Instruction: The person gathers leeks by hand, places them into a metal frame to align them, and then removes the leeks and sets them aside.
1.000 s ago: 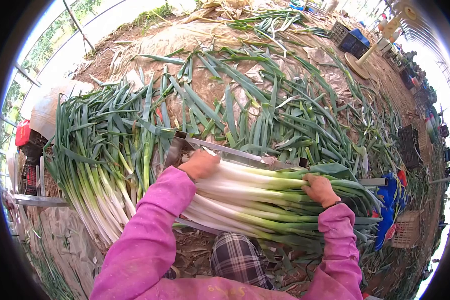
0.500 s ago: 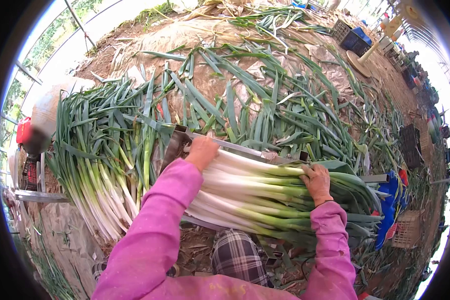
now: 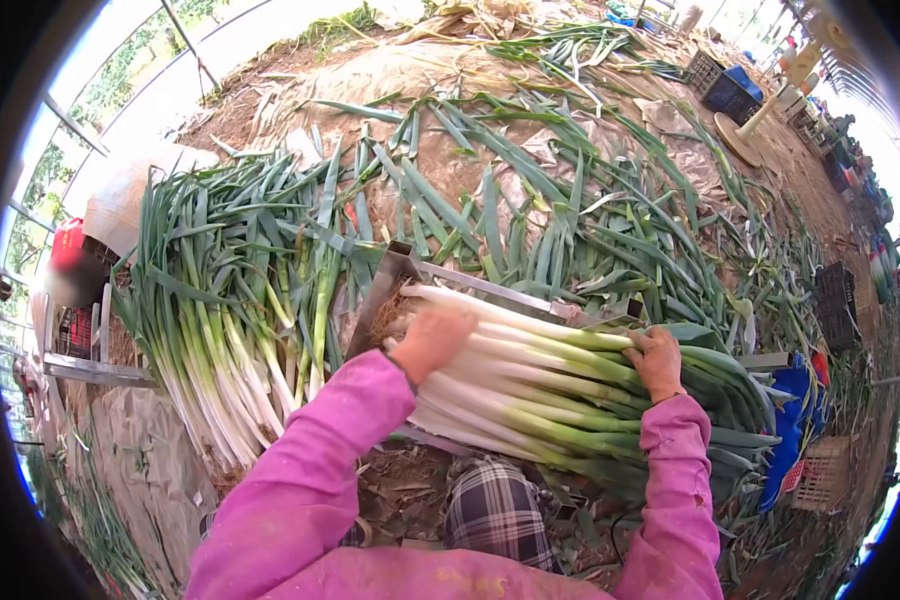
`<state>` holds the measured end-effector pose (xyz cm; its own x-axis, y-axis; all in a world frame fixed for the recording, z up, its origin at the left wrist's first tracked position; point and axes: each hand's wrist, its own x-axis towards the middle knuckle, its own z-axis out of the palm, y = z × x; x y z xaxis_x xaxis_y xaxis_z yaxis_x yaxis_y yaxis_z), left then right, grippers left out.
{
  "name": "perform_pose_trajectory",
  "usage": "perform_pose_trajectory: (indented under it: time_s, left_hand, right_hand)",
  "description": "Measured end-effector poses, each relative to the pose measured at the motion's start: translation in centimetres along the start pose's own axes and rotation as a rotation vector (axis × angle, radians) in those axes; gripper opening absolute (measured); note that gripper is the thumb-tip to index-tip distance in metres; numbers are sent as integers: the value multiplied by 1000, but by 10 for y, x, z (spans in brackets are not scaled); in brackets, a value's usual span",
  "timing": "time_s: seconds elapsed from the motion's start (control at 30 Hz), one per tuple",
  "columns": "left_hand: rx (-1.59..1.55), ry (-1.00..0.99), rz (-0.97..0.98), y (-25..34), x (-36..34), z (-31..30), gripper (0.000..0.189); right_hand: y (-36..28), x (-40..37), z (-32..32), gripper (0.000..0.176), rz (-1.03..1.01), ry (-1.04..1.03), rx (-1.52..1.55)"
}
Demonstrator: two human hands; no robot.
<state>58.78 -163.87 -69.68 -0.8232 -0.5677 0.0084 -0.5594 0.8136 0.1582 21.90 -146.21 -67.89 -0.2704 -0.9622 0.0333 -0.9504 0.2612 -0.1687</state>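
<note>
A thick bundle of long green onions (image 3: pixel 530 390) lies across a metal trough (image 3: pixel 370 300), white shanks and roots to the left, green leaves to the right. My left hand (image 3: pixel 433 342) is over the white shanks near the root end. It is smeared by motion and its fingers are hard to make out. Closer to the leaves, my right hand (image 3: pixel 656 362) grips the far edge of the bundle, fingers curled over the green onions. A second heap of green onions (image 3: pixel 240 290) rests on the left, roots toward me.
Loose cut leaves (image 3: pixel 510 170) litter the ground beyond the trough. A blue cloth or bag (image 3: pixel 788 430) and a tan crate (image 3: pixel 825 472) are at right. Dark crates (image 3: pixel 730 92) stand farther back. My plaid-covered knee (image 3: pixel 495 505) is below the bundle.
My left hand has moved from the far root corner toward me, onto the white shanks, uncovering the root ends. The right hand keeps its place on the bundle. The whole view has shifted slightly.
</note>
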Motion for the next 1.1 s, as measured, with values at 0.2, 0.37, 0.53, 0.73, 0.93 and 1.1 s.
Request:
perform_pose_trajectory:
  time_s: [0.2, 0.37, 0.53, 0.73, 0.93, 1.1]
  left_hand:
    - [-29, -102, -181, -1, 16, 18, 18]
    - [16, -365, -275, -39, 14, -20, 36]
    - [119, -357, -178, -62, 39, -3, 33]
    - [90, -336, -218, -64, 27, 26, 25]
    - [-25, -228, -256, -67, 24, 26, 26]
    - [-218, -218, -360, -76, 24, 8, 31]
  right_hand:
    - [3, -10, 13, 37, -13, 104, -46]
    - [6, -7, 13, 38, -18, 103, -31]
    - [10, -1, 5, 45, 7, -43, 30]
    - [-19, -28, -35, 39, -142, -4, 80]
    - [-1, -40, -26, 34, -205, 38, -85]
    - [2, -20, -27, 27, -102, -108, -42]
